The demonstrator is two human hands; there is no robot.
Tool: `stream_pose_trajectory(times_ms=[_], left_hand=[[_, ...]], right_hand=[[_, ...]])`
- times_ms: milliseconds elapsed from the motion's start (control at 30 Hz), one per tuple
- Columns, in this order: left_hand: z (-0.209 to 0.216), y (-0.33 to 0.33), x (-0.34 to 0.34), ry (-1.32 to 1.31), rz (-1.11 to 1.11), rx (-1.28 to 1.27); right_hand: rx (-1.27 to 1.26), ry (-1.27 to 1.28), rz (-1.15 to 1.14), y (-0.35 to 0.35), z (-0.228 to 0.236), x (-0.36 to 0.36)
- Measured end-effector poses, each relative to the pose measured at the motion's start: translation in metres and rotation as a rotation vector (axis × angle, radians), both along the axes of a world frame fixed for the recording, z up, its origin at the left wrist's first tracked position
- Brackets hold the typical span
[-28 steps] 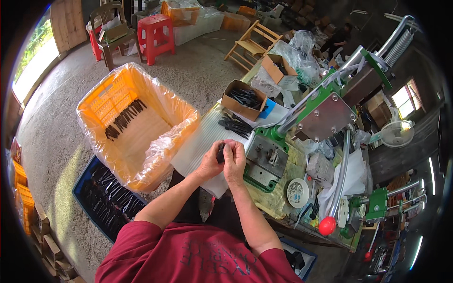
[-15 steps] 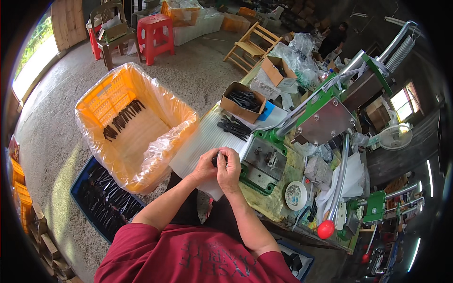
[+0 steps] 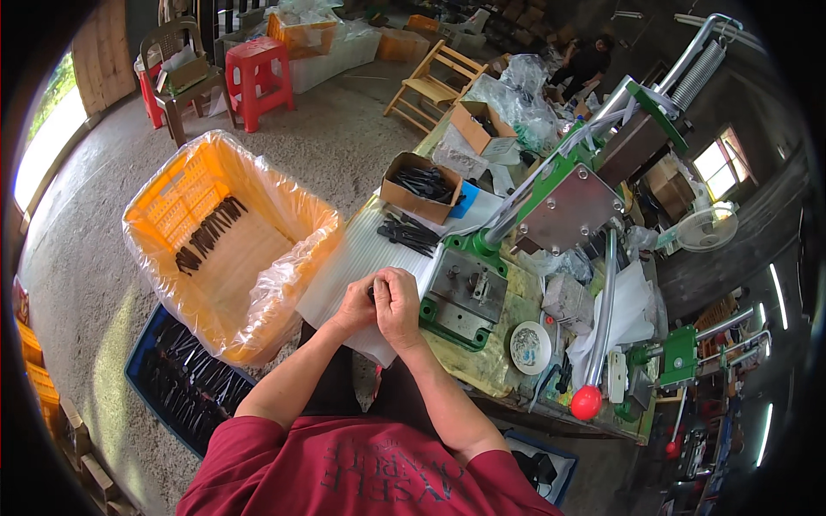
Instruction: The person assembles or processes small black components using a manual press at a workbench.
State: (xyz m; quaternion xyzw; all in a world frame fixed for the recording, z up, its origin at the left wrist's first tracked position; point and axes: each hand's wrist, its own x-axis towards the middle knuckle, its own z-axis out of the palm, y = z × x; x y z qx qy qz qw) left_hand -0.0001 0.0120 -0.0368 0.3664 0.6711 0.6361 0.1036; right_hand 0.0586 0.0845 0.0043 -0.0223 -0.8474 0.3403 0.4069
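My left hand [image 3: 355, 308] and my right hand [image 3: 397, 308] are pressed together above the front edge of the white foam sheet [image 3: 334, 273]. Both have their fingers curled around a small dark piece [image 3: 372, 294]; most of it is covered, so its kind cannot be told. Just beyond my hands, a bunch of black slender parts [image 3: 408, 234] lies loose on the sheet. Behind them, an open cardboard box [image 3: 413, 206] holds more such parts. To the right stands a green hand press [image 3: 551, 215], its metal base plate [image 3: 469, 288] close beside my right hand.
A plastic-lined orange crate [image 3: 297, 267] with a row of dark parts stands at left. Below it is a blue bin [image 3: 168, 391] of black parts. The press lever's red knob [image 3: 586, 402] juts out right, near a white bowl [image 3: 530, 347]. Another person [image 3: 589, 64] is far back.
The view has shifted a little, so the whole scene sits slightly further left. My hands stay together around the dark piece, with only slight finger movement.
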Motion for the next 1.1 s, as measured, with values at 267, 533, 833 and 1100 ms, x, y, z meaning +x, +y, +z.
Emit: stream_pose_trajectory(times_ms=[267, 533, 833, 1100], left_hand=[[-0.003, 0.000, -0.003, 0.058, 0.042, -0.024], [-0.008, -0.003, -0.004, 0.053, 0.029, 0.000], [-0.020, -0.002, -0.009, 0.202, 0.047, -0.071], [-0.013, 0.004, -0.008, 0.107, 0.075, 0.036]], right_hand=[[-0.035, 0.052, 0.023, 0.000, 0.000, -0.004], [0.055, 0.060, 0.022, -0.004, -0.003, -0.002], [0.078, 0.058, -0.002, -0.004, -0.005, -0.001], [0.023, 0.008, 0.101, 0.003, 0.004, 0.002]])
